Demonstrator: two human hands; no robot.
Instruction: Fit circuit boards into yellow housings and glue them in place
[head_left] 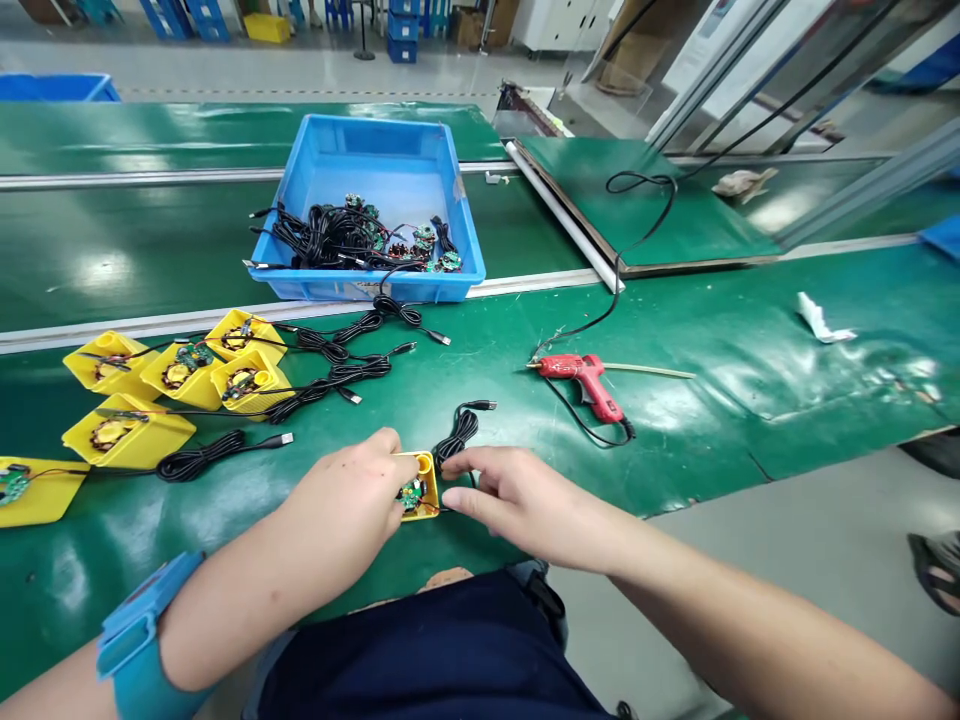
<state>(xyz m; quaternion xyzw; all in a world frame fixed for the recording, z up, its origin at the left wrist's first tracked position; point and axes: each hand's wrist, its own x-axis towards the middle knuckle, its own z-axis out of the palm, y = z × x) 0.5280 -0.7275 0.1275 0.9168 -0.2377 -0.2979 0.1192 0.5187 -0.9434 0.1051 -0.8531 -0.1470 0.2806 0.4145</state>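
Note:
My left hand (pixel 360 490) is wrapped round a small yellow plastic housing (pixel 429 488) and hides its left part. Inside the housing a green circuit board (pixel 410 495) shows, with thin wires leading out to the right. My right hand (pixel 502 495) is beside the housing's right side, thumb and fingers apart, close to the wires. A coiled black USB cable (pixel 456 437) lies just behind its fingertips. Further left on the green bench stand several more yellow housings (pixel 139 440) with boards and copper coils, their black cables (pixel 330 385) bundled to the right.
A blue bin (pixel 367 285) of cabled circuit boards stands behind. Right of my hands lies a red glue gun (pixel 581 380) with a glue stick in it, its cord running backward. A raised green panel (pixel 652 225) and a crumpled white scrap (pixel 821 320) are further right.

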